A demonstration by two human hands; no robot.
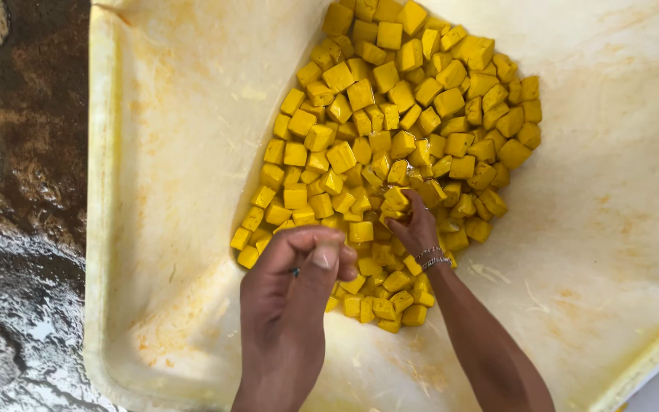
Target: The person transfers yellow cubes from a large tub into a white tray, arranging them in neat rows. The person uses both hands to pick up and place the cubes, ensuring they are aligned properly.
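No packages, labels, signs or screens show anywhere in the frame, from the upper left to the lower right corner

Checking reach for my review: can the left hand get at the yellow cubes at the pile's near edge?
Probably yes. The left hand hovers closed right beside the cubes in the tub, with nothing between; the right hand works farther in.

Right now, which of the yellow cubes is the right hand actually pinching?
The yellow cube at the tips of the right hand, at the pile's middle, just above the bangled wrist. The others lie loose in the pale tray; the left hand is closed.
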